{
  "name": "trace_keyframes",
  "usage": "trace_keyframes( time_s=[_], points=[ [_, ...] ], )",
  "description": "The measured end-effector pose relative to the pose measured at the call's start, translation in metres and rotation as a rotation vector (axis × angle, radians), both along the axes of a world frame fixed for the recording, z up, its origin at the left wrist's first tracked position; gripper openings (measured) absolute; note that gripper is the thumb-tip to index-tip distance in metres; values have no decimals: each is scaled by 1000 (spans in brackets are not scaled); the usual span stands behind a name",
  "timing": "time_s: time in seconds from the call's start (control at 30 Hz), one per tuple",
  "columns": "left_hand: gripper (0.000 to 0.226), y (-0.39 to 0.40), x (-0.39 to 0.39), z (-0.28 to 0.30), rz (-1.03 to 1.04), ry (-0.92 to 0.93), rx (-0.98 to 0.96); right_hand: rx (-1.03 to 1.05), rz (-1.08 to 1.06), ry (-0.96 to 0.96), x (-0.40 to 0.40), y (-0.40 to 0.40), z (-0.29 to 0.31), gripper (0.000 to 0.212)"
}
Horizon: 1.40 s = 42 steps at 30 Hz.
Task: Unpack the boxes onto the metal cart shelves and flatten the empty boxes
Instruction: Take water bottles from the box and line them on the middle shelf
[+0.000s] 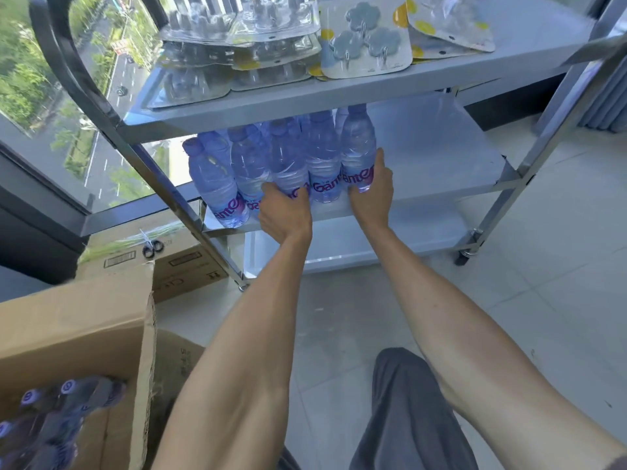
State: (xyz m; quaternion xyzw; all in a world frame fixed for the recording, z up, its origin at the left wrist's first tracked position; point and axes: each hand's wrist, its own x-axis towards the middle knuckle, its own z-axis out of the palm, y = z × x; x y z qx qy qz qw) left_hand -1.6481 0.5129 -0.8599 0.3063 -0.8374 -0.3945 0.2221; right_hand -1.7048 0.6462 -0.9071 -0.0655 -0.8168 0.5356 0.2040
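two hands reach into the middle shelf (pixel 441 184) of a metal cart (pixel 515 171), where we see a row of upright water bottles (pixel 288 157). our left hand (pixel 285 215) curls its fingers round the base of one bottle in the row; our right hand (pixel 371 191) grips the rightmost bottle (pixel 358 147) low on its label. the top shelf (pixel 339 93) carries clear blister packs (pixel 217 45) and carded flower-shaped hooks (pixel 364 42). at lower left an open cardboard box (pixel 78 334) holds more bottles (pixel 51 422), caps up. behind it sits a closed box (pixel 183 266).
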Motion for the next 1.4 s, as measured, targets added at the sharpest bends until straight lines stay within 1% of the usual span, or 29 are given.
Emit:
trace_keyframes(
  time_s=[0.07, 0.17, 0.37, 0.6, 0.83, 1.0, 1.1, 1.27, 1.4],
  points=[
    [41, 0, 0, -9, -1, -13, 25, -18, -11, 17, 2, 2, -4, 53],
    [38, 4, -2, -16, -8, -31, -4, -41, -20, 21, -3, 2, -3, 45],
    [39, -3, -3, -20, -35, -35, -65, 30, -36, -79, -26, -6, 2, 39],
    [39, -3, -3, -21, -45, -20, -62, 131, -89, -121, -47, -9, -5, 52],
    [40, -3, -5, -21, -53, -34, -102, 123, -127, -141, -68, -12, -3, 40],
    [39, -3, -6, -23, -64, -42, -111, 129, -159, -209, -77, -17, 0, 45],
    [39, -5, -6, -26, -64, -30, -109, 127, -130, -199, -84, -14, 2, 42],
    [37, -6, -8, -32, -67, -1, -125, 148, -146, -218, -95, -14, 3, 47],
    [38, -6, -10, -34, -56, 13, -133, 127, -141, -203, -103, -16, 1, 46]
  ],
)
